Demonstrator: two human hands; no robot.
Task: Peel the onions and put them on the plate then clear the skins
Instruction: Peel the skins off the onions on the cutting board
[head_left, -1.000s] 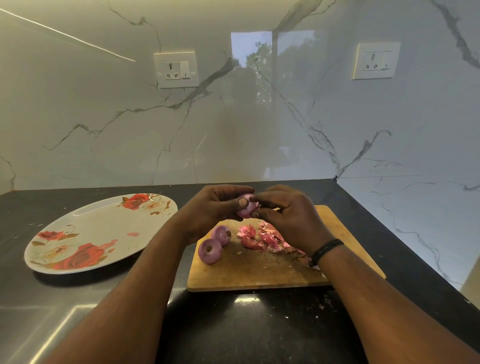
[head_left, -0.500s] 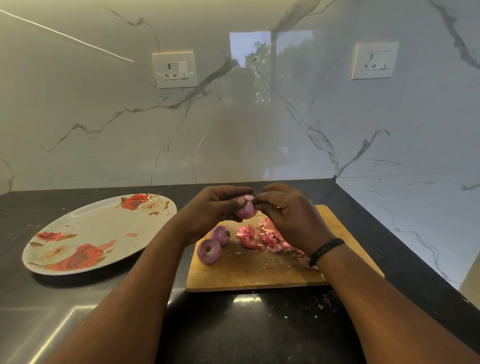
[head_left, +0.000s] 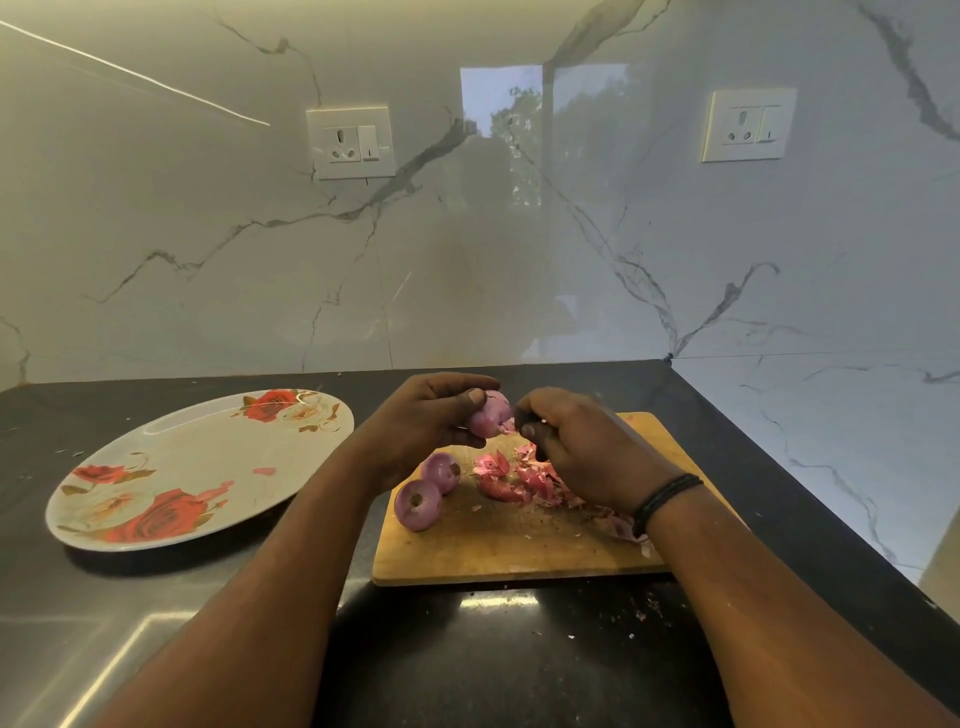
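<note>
2 hands are engaged on 1 onion (head_left: 491, 420), held above the far edge of the cutting board (head_left: 519, 551). Your left hand (head_left: 426, 423) has its fingers (head_left: 475, 396) curled round the bulb, thumb pressed on top. Your right hand (head_left: 587, 447) pinches a strip of skin at the bulb's right side. Risk: the peeled surface looks slick, so a hard tug could pull the bulb free and drop it onto the desk (head_left: 467, 654); torn scraps may also scatter beyond the board. 2 peeled onions (head_left: 428, 491) lie on the board's left part, beside the skins (head_left: 519, 480). The plate (head_left: 171, 467), left of the board, holds no onions, only 1 or 2 small pink scraps.
</note>
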